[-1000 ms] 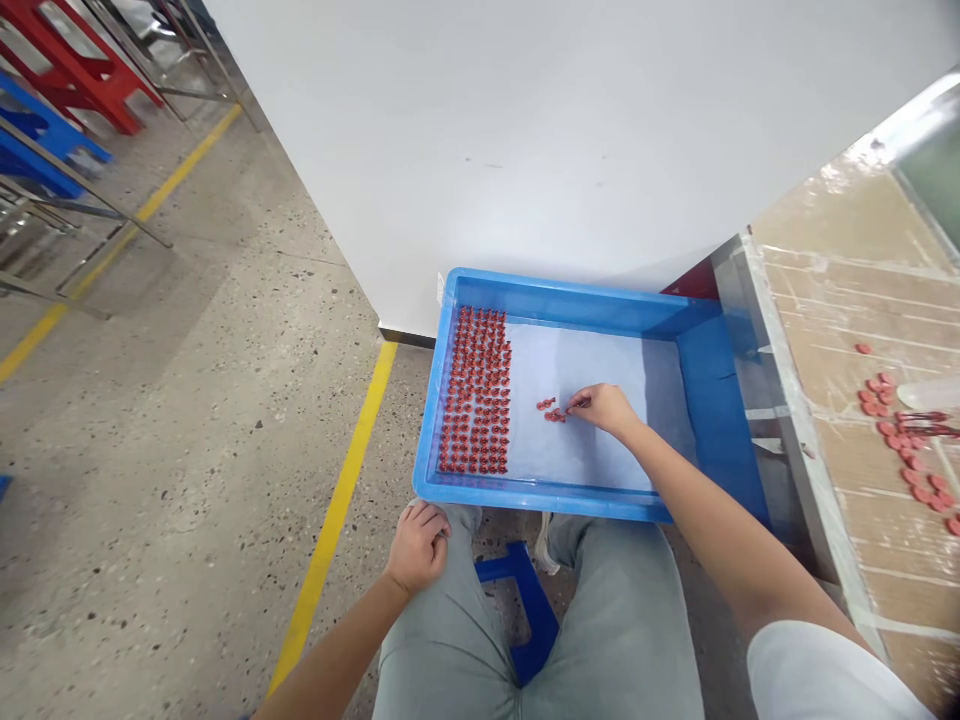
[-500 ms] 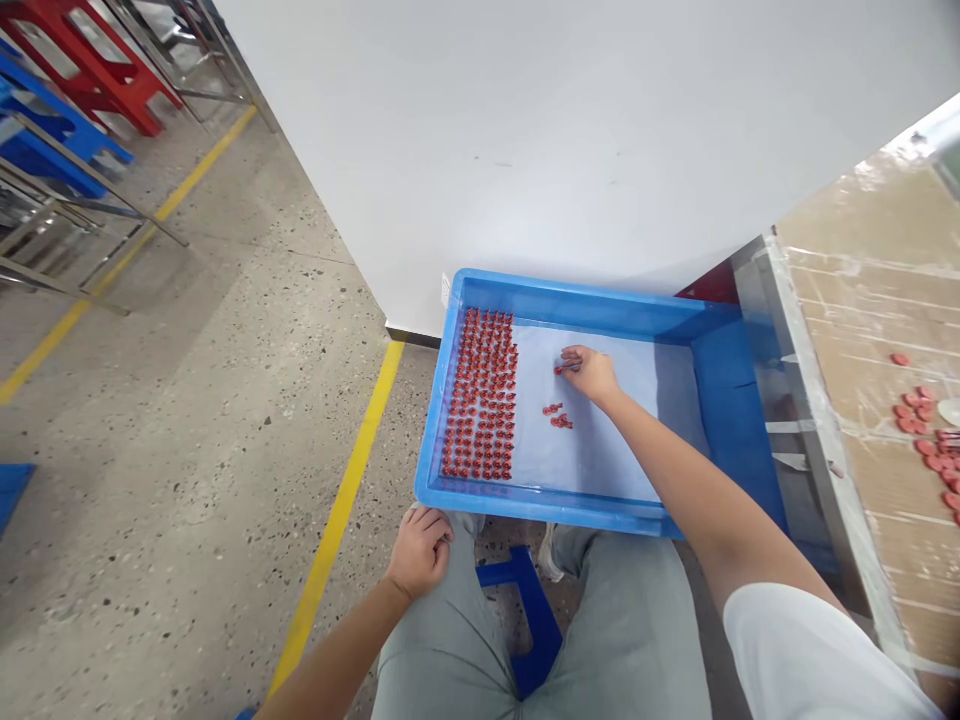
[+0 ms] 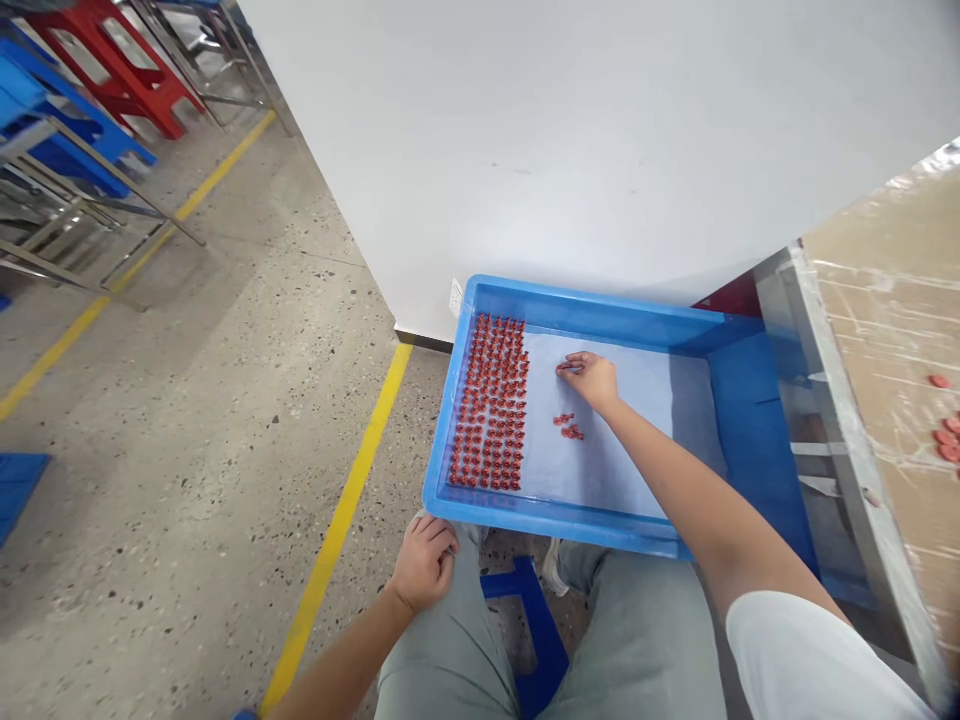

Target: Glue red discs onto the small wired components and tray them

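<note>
a worker's right hand (image 3: 592,380) pinches a small red piece (image 3: 562,369) between thumb and fingertips, low over the pale liner (image 3: 652,390) of a blue tray (image 3: 562,527). to its left, rows of small red parts (image 3: 489,400) fill the tray's left end in a close-set block, while a little cluster of loose red pieces (image 3: 570,428) lies apart from them on the liner, just below the hand as the camera sees it. the left hand (image 3: 426,560) rests on the left knee (image 3: 469,565), back up and fingers bent; its palm is hidden, so whether it is open or closed cannot be told. the worker, in grey-green trousers (image 3: 630,640) and a white sleeve (image 3: 795,640), sits before the tray, which lies beside a plain white panel (image 3: 562,130). at the right edge, more red discs (image 3: 949,440) lie on a bench (image 3: 892,330) topped with brown board. a yellow line (image 3: 337,540) crosses the speckled floor (image 3: 247,400) to the left, near red and blue stools (image 3: 124,75).
</note>
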Demonstrator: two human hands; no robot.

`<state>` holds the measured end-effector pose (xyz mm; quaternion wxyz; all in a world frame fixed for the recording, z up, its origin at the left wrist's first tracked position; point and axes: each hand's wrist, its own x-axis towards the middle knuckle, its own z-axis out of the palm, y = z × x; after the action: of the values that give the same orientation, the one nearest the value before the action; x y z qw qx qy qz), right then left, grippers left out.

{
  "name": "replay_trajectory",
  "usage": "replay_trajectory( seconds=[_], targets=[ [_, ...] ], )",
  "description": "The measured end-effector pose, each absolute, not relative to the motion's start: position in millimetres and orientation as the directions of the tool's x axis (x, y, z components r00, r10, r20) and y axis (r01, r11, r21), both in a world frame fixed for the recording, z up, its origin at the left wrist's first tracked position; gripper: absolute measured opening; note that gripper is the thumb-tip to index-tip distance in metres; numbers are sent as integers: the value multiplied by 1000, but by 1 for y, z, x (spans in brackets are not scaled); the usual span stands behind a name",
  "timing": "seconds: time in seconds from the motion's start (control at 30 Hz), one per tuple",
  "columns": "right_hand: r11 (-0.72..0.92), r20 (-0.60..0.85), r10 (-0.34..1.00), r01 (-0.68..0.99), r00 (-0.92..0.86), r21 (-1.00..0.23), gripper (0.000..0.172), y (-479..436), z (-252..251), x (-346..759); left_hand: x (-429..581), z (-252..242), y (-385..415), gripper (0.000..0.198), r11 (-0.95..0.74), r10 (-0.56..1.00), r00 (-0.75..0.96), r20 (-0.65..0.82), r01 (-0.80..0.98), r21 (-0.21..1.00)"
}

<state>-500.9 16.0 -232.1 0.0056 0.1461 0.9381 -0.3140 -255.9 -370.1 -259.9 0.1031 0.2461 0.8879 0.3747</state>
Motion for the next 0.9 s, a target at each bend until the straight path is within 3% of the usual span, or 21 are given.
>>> replay_trajectory(
  seconds=[0.47,0.77,0.9],
  targets=[
    [818,-71,62,91,-996,-567,36,-26,-238,-567,-258,-260,-369,19,606,501,-865,-7,346,716],
    [798,-96,44,93,-994,-596,33,-22,-242,-563,-257,-260,-370,20,608,503,-864,-4,351,712],
    [771,-108,48,105,-993,-628,40,-23,-238,-560,-258,-259,-370,19,612,502,-865,1,356,706]
  ],
)
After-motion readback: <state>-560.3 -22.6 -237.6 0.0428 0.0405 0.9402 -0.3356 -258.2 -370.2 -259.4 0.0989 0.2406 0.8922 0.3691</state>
